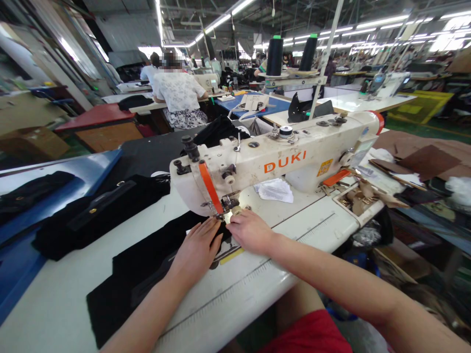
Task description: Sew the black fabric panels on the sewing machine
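Note:
My left hand (198,250) lies flat on a black fabric piece (147,255), fingers stretched toward the needle area of a white sewing machine (239,162). Its fingertips are just in front of the presser foot (220,215). My right hand (252,231) is on the other side of the foot, fingers bent and close together by the fabric's edge. What those fingers grip, if anything, is hidden. The black fabric spreads left across the white table (294,245). An orange strip (210,187) runs down the machine's head.
Folded black pieces (103,211) lie at the left, beside a blue surface (99,171). White paper labels (274,190) sit under the machine arm. A tray of small parts (358,202) is at the right end. Thread cones (274,56) stand behind. A person (178,90) sits further back.

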`<state>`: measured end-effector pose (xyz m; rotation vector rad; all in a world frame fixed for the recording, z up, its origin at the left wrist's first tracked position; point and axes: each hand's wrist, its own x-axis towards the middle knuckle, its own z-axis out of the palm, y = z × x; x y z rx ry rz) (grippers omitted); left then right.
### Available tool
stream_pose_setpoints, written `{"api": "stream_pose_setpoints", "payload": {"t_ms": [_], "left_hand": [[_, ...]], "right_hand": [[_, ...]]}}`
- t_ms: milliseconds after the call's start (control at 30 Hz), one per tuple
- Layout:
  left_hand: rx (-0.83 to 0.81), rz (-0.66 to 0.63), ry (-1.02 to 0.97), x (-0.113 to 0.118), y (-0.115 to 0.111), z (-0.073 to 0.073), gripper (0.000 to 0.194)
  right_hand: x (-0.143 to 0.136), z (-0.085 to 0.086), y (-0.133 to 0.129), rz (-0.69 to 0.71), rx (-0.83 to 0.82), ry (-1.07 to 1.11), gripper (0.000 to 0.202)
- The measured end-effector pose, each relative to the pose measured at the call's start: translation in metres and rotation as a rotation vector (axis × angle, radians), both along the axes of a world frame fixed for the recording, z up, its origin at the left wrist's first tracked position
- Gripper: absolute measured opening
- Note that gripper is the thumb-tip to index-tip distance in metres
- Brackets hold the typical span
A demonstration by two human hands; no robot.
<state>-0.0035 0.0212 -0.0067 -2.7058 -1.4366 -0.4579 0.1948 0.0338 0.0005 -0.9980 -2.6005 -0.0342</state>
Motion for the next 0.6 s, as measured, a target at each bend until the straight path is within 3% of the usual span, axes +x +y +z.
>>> {"api": "stream_pose_setpoints", "payload": {"t_ms": [133, 367, 500, 600], "left_hand": [[-0.012, 0.035, 0.055, -0.004, -0.016, 0.001, 0.045], [0.056, 0.119, 0.105, -0.026, -0.083, 0.021, 0.049], [0.133, 0.219, 0.138, -0.059, -0.126, 0.025, 0.078], [0.044, 0.202, 0.212, -0.092, -0.151, 0.013, 0.065]], "right_hand": [[0.003, -0.002, -0.004, 0.015, 0.031, 0.055, 0.016], [0.007, -0.006, -0.011, 0.087, 0.103, 0.206, 0.016], [0.008, -0.009, -0.014, 0.113, 0.100, 0.258, 0.017], [0.008, -0.009, -0.016, 0.124, 0.088, 0.286, 0.018]]}}
